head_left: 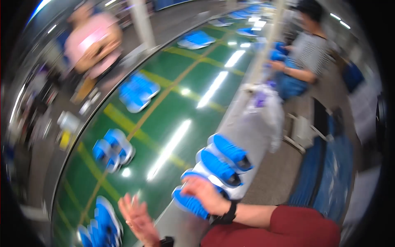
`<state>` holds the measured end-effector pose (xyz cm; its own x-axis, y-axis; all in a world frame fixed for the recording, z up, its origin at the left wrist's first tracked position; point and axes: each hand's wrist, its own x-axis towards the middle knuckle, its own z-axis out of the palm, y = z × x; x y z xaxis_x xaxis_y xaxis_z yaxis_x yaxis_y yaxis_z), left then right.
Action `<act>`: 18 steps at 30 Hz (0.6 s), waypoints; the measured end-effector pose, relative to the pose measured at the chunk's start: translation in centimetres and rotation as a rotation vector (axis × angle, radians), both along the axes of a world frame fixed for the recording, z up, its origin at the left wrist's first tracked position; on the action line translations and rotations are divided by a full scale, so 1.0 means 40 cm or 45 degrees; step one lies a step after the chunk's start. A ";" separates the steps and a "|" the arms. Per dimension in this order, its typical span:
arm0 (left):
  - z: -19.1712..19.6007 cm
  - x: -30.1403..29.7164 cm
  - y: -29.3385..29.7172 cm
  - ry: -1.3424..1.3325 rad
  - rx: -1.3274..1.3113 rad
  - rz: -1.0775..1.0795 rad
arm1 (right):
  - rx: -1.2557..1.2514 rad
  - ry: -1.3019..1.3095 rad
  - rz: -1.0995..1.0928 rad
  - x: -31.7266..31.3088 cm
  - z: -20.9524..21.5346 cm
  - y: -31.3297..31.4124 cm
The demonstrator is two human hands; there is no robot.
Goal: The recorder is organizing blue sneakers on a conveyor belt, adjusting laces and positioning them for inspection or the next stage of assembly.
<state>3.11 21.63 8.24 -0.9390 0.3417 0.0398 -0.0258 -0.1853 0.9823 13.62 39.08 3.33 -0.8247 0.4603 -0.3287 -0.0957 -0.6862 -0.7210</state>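
My left hand [139, 219] hovers over the green conveyor belt [193, 142], palm up and fingers spread, holding nothing. To its right, my right hand [206, 194] reaches over blue shoes with white soles on the grey metal ledge beside the belt. Its fingers look loosely stretched, though blurred, and it partly covers a blue shoe [190, 204] below it. I cannot tell whether it touches that shoe. Just beyond it, a second blue shoe [220, 168] and a third blue shoe [231, 151] lie side by side, with dark parts toward me.
More blue shoes [113, 149] ride in groups along the belt, some [103, 222] near my left hand. A clear plastic bag [265, 113] hangs by a pale post [269, 45]. One person in pink [94, 43] stands across the belt; another in stripes [308, 53] sits at right.
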 end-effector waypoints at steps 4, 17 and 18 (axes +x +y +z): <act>0.288 0.252 0.090 -0.228 1.013 -0.507 | -0.141 0.064 -0.029 -0.038 0.039 -0.030; -0.062 0.448 -0.660 0.308 -1.569 0.671 | 0.609 -0.003 0.849 -0.069 -0.017 -0.396; -0.092 0.457 -0.728 0.362 -1.694 0.664 | 0.504 -0.037 0.843 -0.093 -0.031 -0.422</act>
<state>21.39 -7.48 4.54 -0.9800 -0.0967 0.1741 -0.0211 0.9197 0.3920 9.89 22.21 2.09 -0.9627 -0.0380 -0.2678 0.2674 -0.2841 -0.9208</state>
